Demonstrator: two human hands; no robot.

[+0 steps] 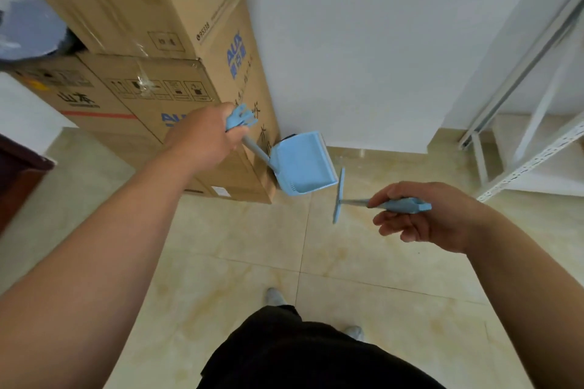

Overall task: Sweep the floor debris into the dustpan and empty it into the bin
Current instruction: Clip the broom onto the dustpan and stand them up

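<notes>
The left hand [202, 139] grips the dustpan [303, 164], the right hand [433, 215] holds the broom [338, 196] just beside it, between the hands, so I judge sweeping and emptying are not yet done.

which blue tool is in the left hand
The light blue plastic dustpan, gripped by the left hand beside the cardboard boxes; the right hand holds the slim light blue broom.

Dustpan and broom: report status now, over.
Left hand grips dustpan handle. Right hand holds broom handle, head at the pan's lip. Pan looks empty. Cardboard boxes right beside it.
</notes>
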